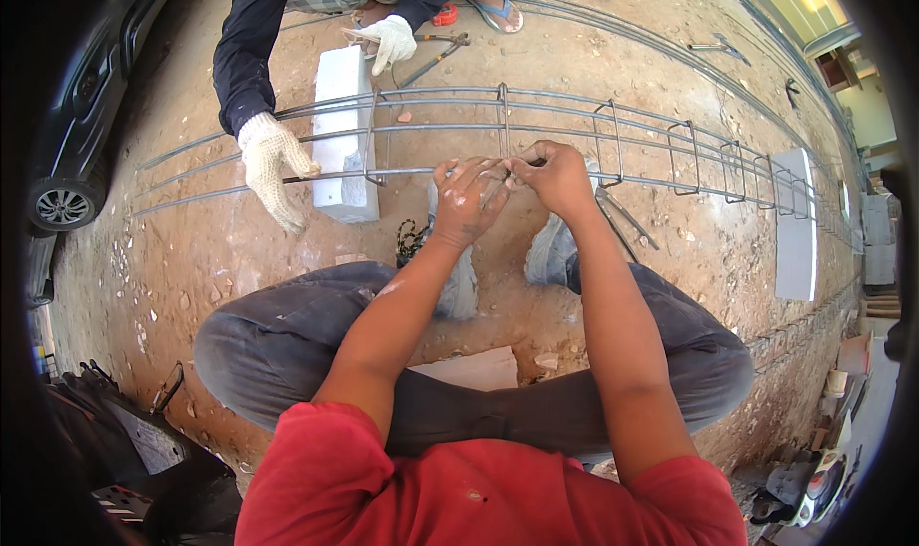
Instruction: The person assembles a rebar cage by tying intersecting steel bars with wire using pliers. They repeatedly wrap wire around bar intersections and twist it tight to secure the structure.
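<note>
A long cage of steel reinforcing bars point(440, 127) with square stirrups point(503, 115) runs left to right before me. My left hand point(469, 200) is closed around its near bar, fingers curled beside a stirrup corner. My right hand point(553, 175) pinches at that same corner, thumb against forefinger; whatever lies between them is too small to make out. A white block point(343, 187) props the cage on the left, and another white block point(795, 225) stands under its right part. Across from me a co-worker's gloved hand point(271, 163) rests at the near bar's left stretch.
The co-worker's other gloved hand point(388, 44) is near long-handled cutters point(442, 58) and a red tape measure point(445, 15). More long bars point(613, 29) lie behind. Another tool point(627, 222) lies right of my shoe point(552, 251). A dark car point(91, 96) stands left, a motorbike point(144, 441) lower left.
</note>
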Demonstrator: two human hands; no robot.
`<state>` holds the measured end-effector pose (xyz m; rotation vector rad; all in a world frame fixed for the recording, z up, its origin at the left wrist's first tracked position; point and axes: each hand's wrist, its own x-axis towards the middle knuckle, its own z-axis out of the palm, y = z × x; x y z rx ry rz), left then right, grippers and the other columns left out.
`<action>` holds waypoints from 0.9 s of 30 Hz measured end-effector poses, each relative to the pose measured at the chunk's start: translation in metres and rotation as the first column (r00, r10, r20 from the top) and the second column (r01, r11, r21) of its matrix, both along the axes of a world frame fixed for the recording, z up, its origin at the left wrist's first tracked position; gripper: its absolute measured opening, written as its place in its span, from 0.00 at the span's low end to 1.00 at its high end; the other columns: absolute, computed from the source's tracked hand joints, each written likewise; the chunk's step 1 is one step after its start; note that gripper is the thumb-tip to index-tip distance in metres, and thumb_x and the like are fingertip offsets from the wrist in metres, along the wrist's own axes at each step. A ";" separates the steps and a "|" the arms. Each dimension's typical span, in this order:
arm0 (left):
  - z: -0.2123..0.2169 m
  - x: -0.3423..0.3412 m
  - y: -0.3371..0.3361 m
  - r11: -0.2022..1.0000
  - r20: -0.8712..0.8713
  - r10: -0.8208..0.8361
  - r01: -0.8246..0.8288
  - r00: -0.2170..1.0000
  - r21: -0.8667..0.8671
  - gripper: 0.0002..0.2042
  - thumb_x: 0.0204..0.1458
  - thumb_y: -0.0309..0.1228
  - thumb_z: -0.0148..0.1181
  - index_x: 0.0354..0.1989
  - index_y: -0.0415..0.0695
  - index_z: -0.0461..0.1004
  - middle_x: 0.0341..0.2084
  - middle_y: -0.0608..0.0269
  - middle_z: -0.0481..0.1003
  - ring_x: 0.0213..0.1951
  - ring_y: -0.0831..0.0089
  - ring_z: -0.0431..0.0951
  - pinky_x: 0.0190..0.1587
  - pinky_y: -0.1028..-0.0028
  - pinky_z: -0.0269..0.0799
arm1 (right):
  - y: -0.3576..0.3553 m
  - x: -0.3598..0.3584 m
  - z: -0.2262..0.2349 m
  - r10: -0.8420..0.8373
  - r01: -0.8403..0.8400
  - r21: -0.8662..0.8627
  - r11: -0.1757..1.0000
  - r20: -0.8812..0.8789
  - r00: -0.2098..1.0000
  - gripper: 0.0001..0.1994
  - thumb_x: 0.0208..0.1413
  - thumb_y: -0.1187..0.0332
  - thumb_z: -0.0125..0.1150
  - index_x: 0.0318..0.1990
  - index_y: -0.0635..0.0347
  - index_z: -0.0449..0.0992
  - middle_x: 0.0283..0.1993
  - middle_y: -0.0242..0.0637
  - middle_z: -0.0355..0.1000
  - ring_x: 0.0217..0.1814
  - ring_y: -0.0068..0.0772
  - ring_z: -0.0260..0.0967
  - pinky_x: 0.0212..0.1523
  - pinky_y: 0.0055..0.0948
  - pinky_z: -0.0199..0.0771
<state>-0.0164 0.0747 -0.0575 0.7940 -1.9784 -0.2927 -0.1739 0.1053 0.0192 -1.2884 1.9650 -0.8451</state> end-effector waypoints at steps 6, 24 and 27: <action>0.017 0.002 -0.002 0.960 -0.040 -0.013 0.024 0.999 0.278 0.06 0.47 0.33 0.69 0.31 0.47 0.80 0.28 0.65 0.81 0.37 0.66 0.78 0.49 0.66 0.60 | 0.012 -0.004 -0.018 -0.104 0.091 0.055 0.994 0.364 0.925 0.08 0.55 0.72 0.67 0.34 0.72 0.80 0.32 0.39 0.80 0.32 0.22 0.76 0.35 0.21 0.76; 0.055 -0.011 -0.053 0.881 0.200 -0.373 0.278 0.906 0.383 0.07 0.41 0.31 0.69 0.30 0.47 0.80 0.38 0.68 0.75 0.45 0.65 0.75 0.50 0.62 0.59 | 0.041 0.079 -0.077 -0.383 0.429 -0.514 0.743 0.200 0.902 0.08 0.51 0.77 0.65 0.40 0.64 0.80 0.42 0.42 0.79 0.41 0.33 0.78 0.43 0.30 0.76; 0.080 -0.030 -0.059 0.873 0.568 -0.488 0.379 0.663 0.307 0.05 0.39 0.28 0.68 0.27 0.46 0.80 0.34 0.66 0.76 0.43 0.65 0.76 0.50 0.65 0.63 | 0.039 0.102 -0.062 -0.435 0.498 -0.391 0.774 0.243 0.867 0.10 0.52 0.79 0.63 0.43 0.67 0.78 0.42 0.44 0.78 0.41 0.31 0.77 0.42 0.30 0.76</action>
